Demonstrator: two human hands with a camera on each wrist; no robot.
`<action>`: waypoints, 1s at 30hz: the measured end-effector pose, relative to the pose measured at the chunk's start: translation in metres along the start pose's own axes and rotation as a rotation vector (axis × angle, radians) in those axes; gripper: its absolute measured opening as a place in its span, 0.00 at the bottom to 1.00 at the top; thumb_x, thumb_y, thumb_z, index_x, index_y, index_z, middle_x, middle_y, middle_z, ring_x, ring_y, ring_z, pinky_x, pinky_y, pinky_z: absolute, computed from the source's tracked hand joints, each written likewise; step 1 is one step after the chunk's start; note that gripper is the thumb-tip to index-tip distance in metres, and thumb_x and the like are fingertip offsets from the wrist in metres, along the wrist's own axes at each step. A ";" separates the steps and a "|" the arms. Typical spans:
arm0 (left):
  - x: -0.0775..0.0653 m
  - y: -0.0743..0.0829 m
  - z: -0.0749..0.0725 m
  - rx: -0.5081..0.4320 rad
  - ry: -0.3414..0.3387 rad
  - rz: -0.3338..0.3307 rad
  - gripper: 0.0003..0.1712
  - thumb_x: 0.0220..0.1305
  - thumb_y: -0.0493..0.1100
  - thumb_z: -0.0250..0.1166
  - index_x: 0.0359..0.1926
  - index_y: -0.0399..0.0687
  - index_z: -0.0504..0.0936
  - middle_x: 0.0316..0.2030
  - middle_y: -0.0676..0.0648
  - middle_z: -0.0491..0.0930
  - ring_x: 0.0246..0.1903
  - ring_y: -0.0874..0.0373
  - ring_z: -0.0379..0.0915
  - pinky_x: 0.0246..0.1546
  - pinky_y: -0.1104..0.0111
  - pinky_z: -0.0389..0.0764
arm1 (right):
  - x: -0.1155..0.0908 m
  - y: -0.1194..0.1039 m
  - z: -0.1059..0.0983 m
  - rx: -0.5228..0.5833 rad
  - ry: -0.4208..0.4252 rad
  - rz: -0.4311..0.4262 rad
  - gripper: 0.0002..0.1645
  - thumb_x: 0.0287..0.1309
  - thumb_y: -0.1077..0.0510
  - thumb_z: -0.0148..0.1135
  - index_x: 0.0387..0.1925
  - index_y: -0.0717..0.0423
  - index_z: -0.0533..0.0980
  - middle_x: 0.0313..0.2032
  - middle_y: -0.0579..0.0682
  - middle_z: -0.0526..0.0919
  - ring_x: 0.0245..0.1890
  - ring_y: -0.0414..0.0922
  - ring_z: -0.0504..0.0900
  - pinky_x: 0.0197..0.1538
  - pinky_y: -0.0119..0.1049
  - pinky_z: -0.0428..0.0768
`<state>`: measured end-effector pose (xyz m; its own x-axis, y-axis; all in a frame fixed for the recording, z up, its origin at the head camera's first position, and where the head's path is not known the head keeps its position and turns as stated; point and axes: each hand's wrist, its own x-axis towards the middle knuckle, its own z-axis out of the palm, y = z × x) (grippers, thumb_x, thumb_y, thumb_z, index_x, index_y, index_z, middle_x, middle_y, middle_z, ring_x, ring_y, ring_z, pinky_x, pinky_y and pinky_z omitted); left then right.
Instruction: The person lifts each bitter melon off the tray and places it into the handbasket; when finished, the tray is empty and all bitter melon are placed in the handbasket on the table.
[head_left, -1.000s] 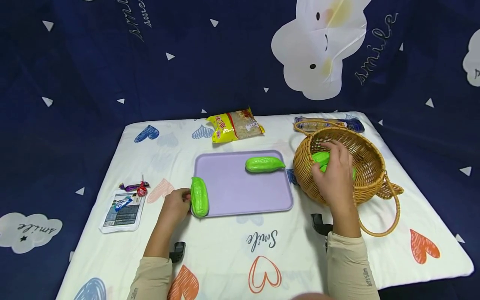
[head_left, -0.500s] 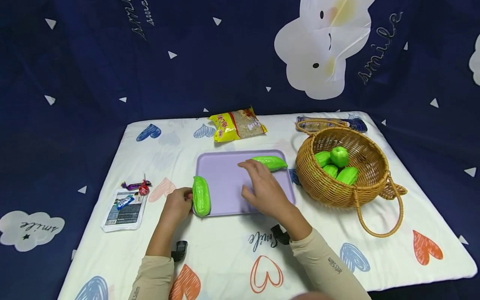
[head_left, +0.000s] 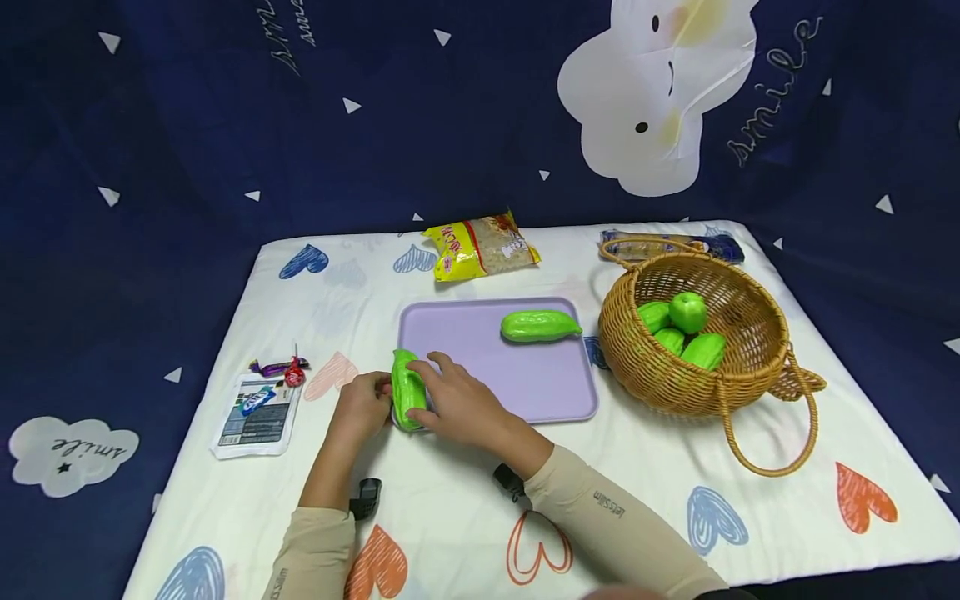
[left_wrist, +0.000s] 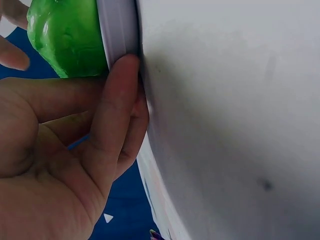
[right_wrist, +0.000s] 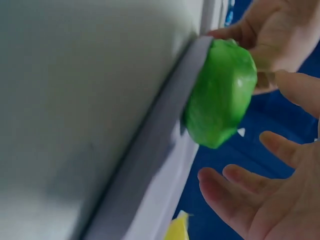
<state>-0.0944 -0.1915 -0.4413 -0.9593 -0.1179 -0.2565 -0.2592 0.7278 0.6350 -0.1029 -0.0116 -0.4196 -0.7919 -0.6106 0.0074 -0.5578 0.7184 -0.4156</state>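
A long, ridged green vegetable, like a bitter melon [head_left: 408, 392], lies along the left end of the lilac tray [head_left: 517, 379]. My left hand [head_left: 362, 407] pinches the tray's left rim beside it; in the left wrist view, fingers [left_wrist: 122, 90] press the rim's outer side. Over the vegetable's right side hovers my right hand [head_left: 467, 407], its fingers spread. The right wrist view shows a gap between those fingers [right_wrist: 235, 195] and the green vegetable [right_wrist: 222, 95]. A second such vegetable [head_left: 540, 326] lies at the tray's back right.
A wicker basket [head_left: 660, 379] with a green apple [head_left: 687, 312] and several green vegetables stands at right. Behind the tray lies a yellow food bag [head_left: 483, 248], and a blue packet [head_left: 723, 247] lies behind the basket. A flat pack [head_left: 255, 425], wrapped sweets and a red lollipop [head_left: 294, 375] lie left.
My right hand has come out of the basket, passed left over the tray and reached the left vegetable. An apple now shows in the basket. The left hand stays at the rim.
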 end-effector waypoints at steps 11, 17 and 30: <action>0.000 0.004 0.000 0.009 -0.005 -0.011 0.20 0.67 0.33 0.54 0.57 0.32 0.77 0.44 0.37 0.82 0.39 0.48 0.78 0.41 0.59 0.79 | 0.006 -0.001 0.013 0.036 -0.023 -0.034 0.37 0.62 0.40 0.60 0.67 0.49 0.64 0.61 0.62 0.70 0.51 0.53 0.80 0.49 0.44 0.82; -0.002 0.004 0.000 -0.004 0.003 -0.001 0.19 0.66 0.33 0.54 0.56 0.31 0.77 0.42 0.37 0.83 0.37 0.50 0.78 0.38 0.61 0.79 | 0.006 -0.006 0.014 0.067 -0.025 -0.013 0.36 0.63 0.43 0.61 0.67 0.53 0.63 0.56 0.59 0.74 0.43 0.48 0.81 0.43 0.40 0.82; -0.003 0.001 0.000 -0.033 0.010 -0.012 0.20 0.63 0.31 0.54 0.56 0.29 0.77 0.40 0.38 0.81 0.36 0.51 0.78 0.33 0.65 0.81 | 0.000 0.000 0.011 0.136 0.015 0.033 0.36 0.56 0.53 0.60 0.67 0.54 0.64 0.59 0.57 0.73 0.47 0.47 0.79 0.48 0.38 0.81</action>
<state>-0.0921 -0.1899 -0.4399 -0.9571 -0.1335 -0.2571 -0.2742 0.7038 0.6554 -0.1004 -0.0155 -0.4297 -0.8137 -0.5813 0.0045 -0.4931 0.6860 -0.5351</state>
